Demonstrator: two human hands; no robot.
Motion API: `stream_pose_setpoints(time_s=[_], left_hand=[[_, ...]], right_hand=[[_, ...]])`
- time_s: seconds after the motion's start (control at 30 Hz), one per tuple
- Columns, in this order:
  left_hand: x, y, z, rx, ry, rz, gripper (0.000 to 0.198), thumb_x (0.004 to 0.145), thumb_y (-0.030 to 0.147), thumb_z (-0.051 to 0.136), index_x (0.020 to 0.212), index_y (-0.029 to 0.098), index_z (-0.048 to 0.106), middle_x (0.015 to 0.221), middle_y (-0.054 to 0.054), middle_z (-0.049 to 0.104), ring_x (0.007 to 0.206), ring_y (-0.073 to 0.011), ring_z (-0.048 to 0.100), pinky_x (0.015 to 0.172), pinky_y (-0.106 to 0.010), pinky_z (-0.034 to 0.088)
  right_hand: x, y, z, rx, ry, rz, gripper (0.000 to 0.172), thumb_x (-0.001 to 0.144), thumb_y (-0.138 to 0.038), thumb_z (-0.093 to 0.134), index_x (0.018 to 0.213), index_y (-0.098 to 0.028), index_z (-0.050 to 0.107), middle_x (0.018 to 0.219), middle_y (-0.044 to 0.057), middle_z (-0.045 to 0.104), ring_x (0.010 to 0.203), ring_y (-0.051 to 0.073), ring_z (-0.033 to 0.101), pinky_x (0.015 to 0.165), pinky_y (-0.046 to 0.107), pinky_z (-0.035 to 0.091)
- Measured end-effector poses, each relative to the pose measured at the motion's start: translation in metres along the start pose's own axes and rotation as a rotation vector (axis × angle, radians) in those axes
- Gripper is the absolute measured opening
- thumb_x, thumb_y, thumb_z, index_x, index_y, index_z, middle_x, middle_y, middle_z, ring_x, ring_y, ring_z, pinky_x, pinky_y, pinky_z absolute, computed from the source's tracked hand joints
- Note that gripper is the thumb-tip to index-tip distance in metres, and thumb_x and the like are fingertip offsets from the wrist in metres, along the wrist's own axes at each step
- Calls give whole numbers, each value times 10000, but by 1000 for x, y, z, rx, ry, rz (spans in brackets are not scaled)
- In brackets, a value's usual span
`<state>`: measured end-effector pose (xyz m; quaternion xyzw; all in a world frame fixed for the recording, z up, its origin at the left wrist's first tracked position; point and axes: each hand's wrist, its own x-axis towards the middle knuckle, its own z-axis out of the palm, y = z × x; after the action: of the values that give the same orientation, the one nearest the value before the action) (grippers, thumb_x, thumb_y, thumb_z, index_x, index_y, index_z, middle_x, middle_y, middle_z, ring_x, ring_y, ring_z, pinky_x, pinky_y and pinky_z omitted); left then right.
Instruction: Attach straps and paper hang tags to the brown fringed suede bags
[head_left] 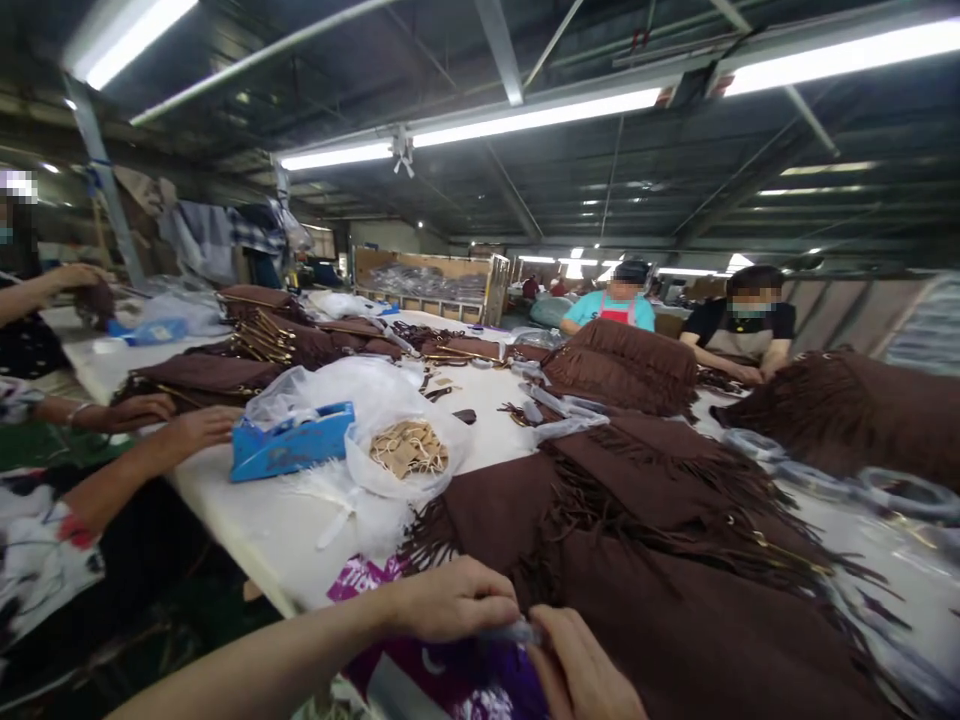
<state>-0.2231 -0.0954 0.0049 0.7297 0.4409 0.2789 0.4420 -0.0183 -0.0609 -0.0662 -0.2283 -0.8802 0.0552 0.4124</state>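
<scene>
Clear plastic (517,632) pinched by left hand (456,600) and right hand (583,662), tan tags (409,448) in bag (366,482)

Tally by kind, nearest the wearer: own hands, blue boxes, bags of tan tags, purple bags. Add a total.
Own hands: 2, left hand and right hand
Blue box: 1
Bag of tan tags: 1
Purple bag: 1
Total: 5
</scene>
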Motion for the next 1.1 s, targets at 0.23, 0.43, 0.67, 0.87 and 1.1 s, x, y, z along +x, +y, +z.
stream_pose_setpoints(time_s=[0.23, 0.43, 0.67, 0.87, 1.1], left_hand=[[-1, 4, -1, -700, -188, -188, 431, 797, 501, 575, 964, 115, 668, 679, -56, 662, 484, -118, 557, 421, -198, 350], [-7, 12, -1, -598, -276, -196, 360, 740, 383, 717, 1008, 148, 668, 761, -44, 696, 509, -94, 577, 430, -164, 352], [4, -1, 15, -676, 6, -255, 478, 799, 595, 558, 858, 121, 574, 700, -51, 638, 506, -113, 562, 418, -190, 384], [14, 29, 45, -61, 68, 14, 339, 795, 238, 624, 1110, 200, 504, 850, 15, 601, 640, -109, 555, 532, -192, 388], [22, 24, 68, 390, 78, 65, 46, 922, 161, 476, 916, 200, 500, 749, 15, 657, 641, -122, 629, 526, -175, 399]], right_hand=[[17, -9, -30, 165, -25, 69, 294, 940, -153, 455, 1215, -205, 542, 986, 62, 699, 842, 181, 704, 753, 219, 579], [16, -23, -29, 129, -88, 120, 285, 963, -171, 367, 1147, -204, 582, 974, 73, 664, 788, 180, 684, 688, 238, 559], [16, -34, -44, 271, 30, 242, 219, 1002, -268, 401, 949, -207, 604, 921, 62, 625, 812, 178, 634, 718, 242, 532], [-8, -28, -48, 345, 215, 352, 118, 973, -259, 533, 993, -230, 646, 927, 50, 637, 832, 187, 639, 708, 240, 550], [-28, -8, -49, 304, 289, 349, 160, 967, -347, 548, 985, -260, 682, 921, 51, 716, 708, 209, 681, 603, 270, 580]])
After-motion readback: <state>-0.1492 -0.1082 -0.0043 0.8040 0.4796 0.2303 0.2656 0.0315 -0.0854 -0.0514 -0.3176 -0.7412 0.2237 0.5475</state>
